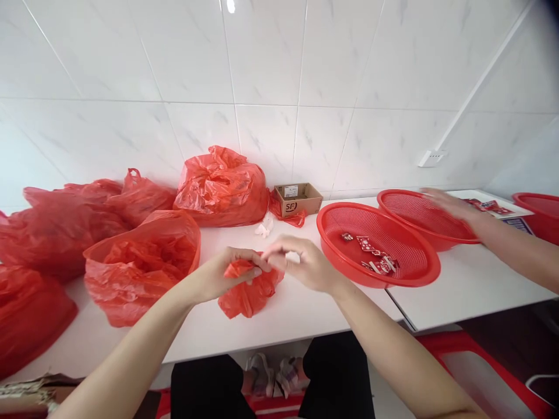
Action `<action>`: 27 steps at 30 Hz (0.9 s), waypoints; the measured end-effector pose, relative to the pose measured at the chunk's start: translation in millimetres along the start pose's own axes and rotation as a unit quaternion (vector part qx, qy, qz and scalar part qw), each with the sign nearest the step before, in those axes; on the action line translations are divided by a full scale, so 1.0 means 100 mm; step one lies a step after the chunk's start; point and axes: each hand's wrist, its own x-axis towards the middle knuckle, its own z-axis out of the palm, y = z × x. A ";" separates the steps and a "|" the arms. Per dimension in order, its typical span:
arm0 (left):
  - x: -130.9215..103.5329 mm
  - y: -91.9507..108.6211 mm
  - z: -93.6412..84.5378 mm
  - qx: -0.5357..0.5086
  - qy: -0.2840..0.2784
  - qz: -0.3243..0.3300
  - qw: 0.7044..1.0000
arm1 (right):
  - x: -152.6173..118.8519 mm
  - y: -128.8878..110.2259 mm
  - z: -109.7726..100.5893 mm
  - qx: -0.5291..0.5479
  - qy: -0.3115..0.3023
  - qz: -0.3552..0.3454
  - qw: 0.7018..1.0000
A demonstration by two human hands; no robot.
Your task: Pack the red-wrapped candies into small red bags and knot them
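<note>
A small crumpled red plastic bag (248, 297) rests on the white table in front of me. My left hand (227, 270) grips its gathered top between thumb and fingers. From the other side my right hand (308, 265) reaches in, thumb and fingers curled into a pinch at the bag's upper edge. The fingertips of both hands nearly meet there and partly cover the bag's top. What the bag contains cannot be seen. Just behind the hands lies a scrap of crumpled white material (265, 225).
To the left stand an open red bag (144, 267) of crumpled plastic and several bulging red bags (222, 189). An open cardboard box (301, 199) sits by the wall. Right is a red basket (327, 244) with printed packets; another person's hand (449, 203) is over a second basket (393, 201).
</note>
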 end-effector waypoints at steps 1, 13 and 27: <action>0.01 0.01 0.01 0.026 -0.008 0.008 1.000 | 0.04 0.08 0.02 0.018 0.033 -0.003 0.999; 0.06 -0.48 0.39 0.208 0.284 0.089 0.932 | 0.11 0.65 0.36 0.247 0.031 0.084 0.965; -0.11 -0.68 0.48 0.152 0.259 0.110 0.947 | -0.11 0.47 -0.13 0.031 0.076 0.089 0.993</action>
